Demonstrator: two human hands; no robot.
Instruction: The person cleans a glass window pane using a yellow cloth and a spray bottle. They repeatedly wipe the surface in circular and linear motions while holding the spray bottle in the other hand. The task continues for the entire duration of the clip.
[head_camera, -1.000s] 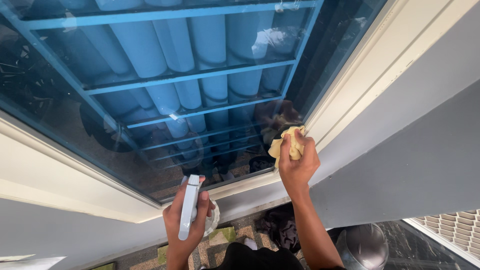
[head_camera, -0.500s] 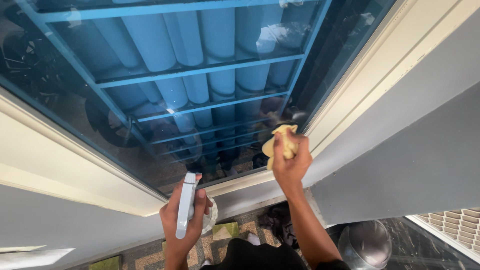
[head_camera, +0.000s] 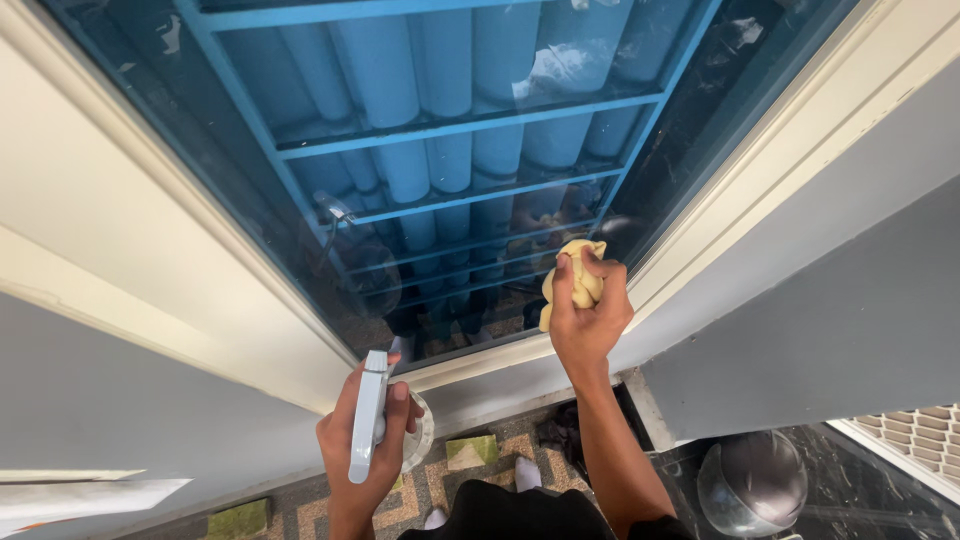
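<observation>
Fingers of the right hand (head_camera: 588, 318) curl tight around a bunched pale-yellow cloth (head_camera: 573, 276), pressing its wad flat against the tinted blue glass pane (head_camera: 450, 180) just beyond the fingertips, near the pane's lower right corner by the cream window frame (head_camera: 760, 170), so that the cloth's bulk meets the glass. Below, the left hand (head_camera: 365, 450) wraps a white plastic spray bottle (head_camera: 368, 420), fingers closed round its neck and nozzle end up toward the pane, clear of the glass, over the patterned tile floor (head_camera: 470, 480).
</observation>
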